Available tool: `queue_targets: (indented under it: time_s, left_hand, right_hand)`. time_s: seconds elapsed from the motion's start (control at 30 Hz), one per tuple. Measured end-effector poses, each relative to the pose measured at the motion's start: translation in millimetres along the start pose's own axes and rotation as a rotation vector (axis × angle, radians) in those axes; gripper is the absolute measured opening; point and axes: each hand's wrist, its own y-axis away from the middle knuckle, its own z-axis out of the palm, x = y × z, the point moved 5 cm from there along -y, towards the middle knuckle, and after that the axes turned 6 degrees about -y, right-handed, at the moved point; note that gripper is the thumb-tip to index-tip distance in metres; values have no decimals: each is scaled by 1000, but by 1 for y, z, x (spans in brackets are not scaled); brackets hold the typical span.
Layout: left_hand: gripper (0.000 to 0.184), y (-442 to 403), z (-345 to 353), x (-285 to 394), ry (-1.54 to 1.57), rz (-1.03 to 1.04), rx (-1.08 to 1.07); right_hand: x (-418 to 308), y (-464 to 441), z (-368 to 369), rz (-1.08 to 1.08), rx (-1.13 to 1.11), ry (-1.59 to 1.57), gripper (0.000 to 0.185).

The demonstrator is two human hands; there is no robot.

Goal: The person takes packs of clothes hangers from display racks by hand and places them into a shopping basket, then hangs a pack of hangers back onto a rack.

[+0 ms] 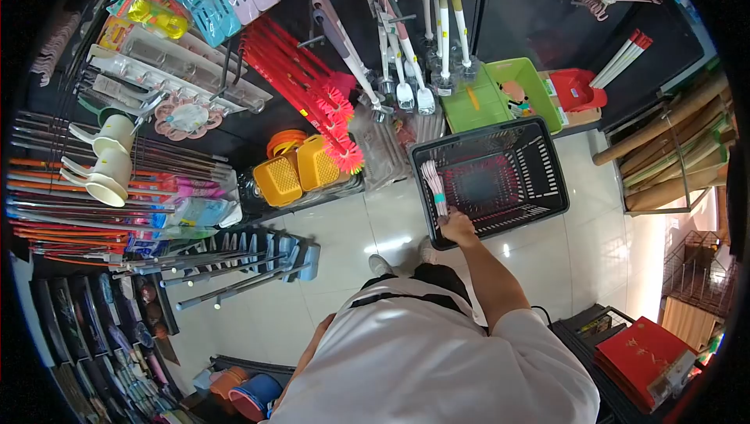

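Note:
A black plastic basket (556, 182) with slotted walls stands in front of me on the tiled floor. My right hand (459, 228) is over its near left rim, closed around the lower end of a pale pink-and-white bundle (432, 180). A greenish band wraps the bundle, which lies along the inside of the basket's left wall. Down at my left side, my left hand (326, 325) shows only in part beside the white shirt, and its fingers cannot be made out.
Yellow baskets (278, 180), red brushes (332, 115) and a green bin (539, 96) line the display ahead. Mops and poles (234, 268) jut out at the left. Rolled mats (664, 135) stand in a right-hand rack. Behind right lies a red packet (644, 357); buckets (254, 397) stand behind left.

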Motion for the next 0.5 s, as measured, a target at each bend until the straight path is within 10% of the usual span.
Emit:
queue_targets:
  time_s: [0.33,0.5]
  left_hand:
    - [40,98,17,-21,-16,-141,-174]
    - [40,148,37,-39,24,-218,-255]
  right_hand:
    - [-19,18,-60,-306,363,-297,33]
    - [-69,86,-120,-353,-121,-646,27]
